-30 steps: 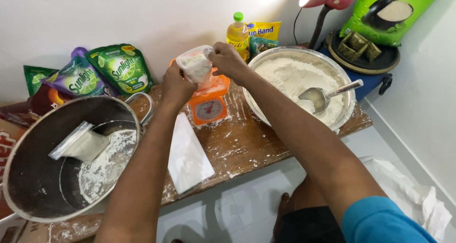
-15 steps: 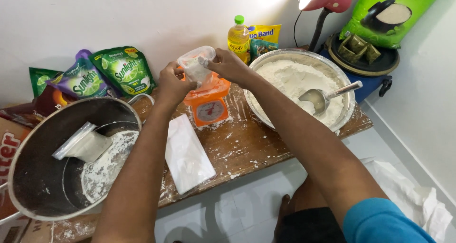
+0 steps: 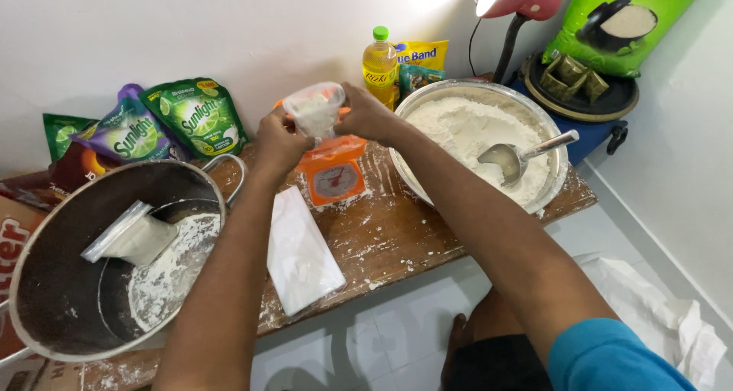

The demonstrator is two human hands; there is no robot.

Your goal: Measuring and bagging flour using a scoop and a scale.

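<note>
A small clear plastic bag [image 3: 314, 110] partly filled with white flour is held up between both hands above an orange kitchen scale [image 3: 334, 175]. My left hand [image 3: 276, 139] grips the bag's left edge and my right hand [image 3: 368, 114] grips its right edge. To the right stands a wide metal bowl [image 3: 551, 185] full of flour, with a metal scoop [image 3: 519, 154] resting in it. A stack of flat empty plastic bags [image 3: 301, 251] lies on the wooden table [image 3: 397, 238] in front of the scale.
A large dark metal pot [image 3: 46, 284] at the left holds a filled flour bag [image 3: 134, 234] and loose flour. Green and purple pouches [image 3: 164, 124], a yellow oil bottle [image 3: 379, 66], a red lamp [image 3: 515, 1] and a green sack [image 3: 630, 17] line the wall. White cloth [image 3: 664, 315] lies on the floor.
Both hands have stayed above the scale with the bag, lifting it slightly and adjusting their grip on its top. The rest of the scene is unchanged.
</note>
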